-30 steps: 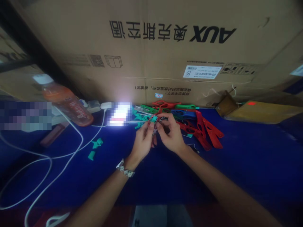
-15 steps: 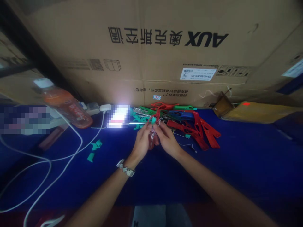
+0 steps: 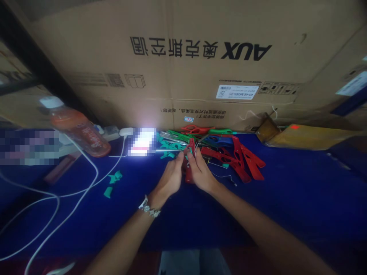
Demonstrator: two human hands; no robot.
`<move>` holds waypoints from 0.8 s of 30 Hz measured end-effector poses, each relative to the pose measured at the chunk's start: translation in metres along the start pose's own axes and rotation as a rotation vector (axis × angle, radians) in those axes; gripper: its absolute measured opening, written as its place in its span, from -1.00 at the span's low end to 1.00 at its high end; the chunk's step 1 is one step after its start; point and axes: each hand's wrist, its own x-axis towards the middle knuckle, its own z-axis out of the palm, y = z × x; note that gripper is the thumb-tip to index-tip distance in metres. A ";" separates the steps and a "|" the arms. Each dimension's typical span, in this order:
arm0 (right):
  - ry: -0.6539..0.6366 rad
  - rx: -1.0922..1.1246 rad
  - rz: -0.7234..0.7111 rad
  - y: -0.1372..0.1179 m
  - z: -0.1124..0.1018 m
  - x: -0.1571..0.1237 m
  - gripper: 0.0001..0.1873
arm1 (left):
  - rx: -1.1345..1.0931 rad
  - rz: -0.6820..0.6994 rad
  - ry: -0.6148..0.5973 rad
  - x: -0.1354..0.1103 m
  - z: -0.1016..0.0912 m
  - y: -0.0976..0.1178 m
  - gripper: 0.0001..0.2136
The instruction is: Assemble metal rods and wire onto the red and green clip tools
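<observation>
A red plastic lighter handle stands between my two hands over the blue tabletop. My left hand grips its left side, the thumb near the upper part. From the right, my right hand closes on the same handle with fingers pressed together. A bit of teal and a thin white wire show at the fingertips; the fingers hide the rest. Behind them lies a pile of lighter parts: red handle shells, green handles, a blue handle and teal triggers.
Loose teal pieces lie at left, near a looping white cable. A drink bottle leans beside a bright, blurred-out phone. A yellow envelope-like packet sits back right. A large cardboard box walls off the back.
The handle has turned slightly between my hands, showing more of its red lower end. My fingers have shifted on it. The whole view has moved a little.
</observation>
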 end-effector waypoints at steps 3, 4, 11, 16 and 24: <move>-0.030 0.048 0.048 0.001 0.000 0.001 -0.66 | 0.242 0.096 0.152 0.003 -0.012 0.018 -0.60; -0.074 0.087 0.093 0.001 -0.001 0.000 -0.64 | 0.219 0.130 0.179 0.006 -0.014 0.022 -0.62; -0.247 0.180 0.129 0.002 -0.006 0.004 -0.71 | 0.011 0.116 -0.071 0.020 -0.019 0.023 -0.65; -0.179 0.112 0.122 -0.007 -0.016 0.011 -0.75 | 0.014 0.113 0.035 0.015 -0.017 0.017 -0.64; -0.281 -0.072 0.109 -0.020 -0.043 0.018 -0.74 | -0.080 0.085 0.042 0.009 -0.007 0.018 -0.64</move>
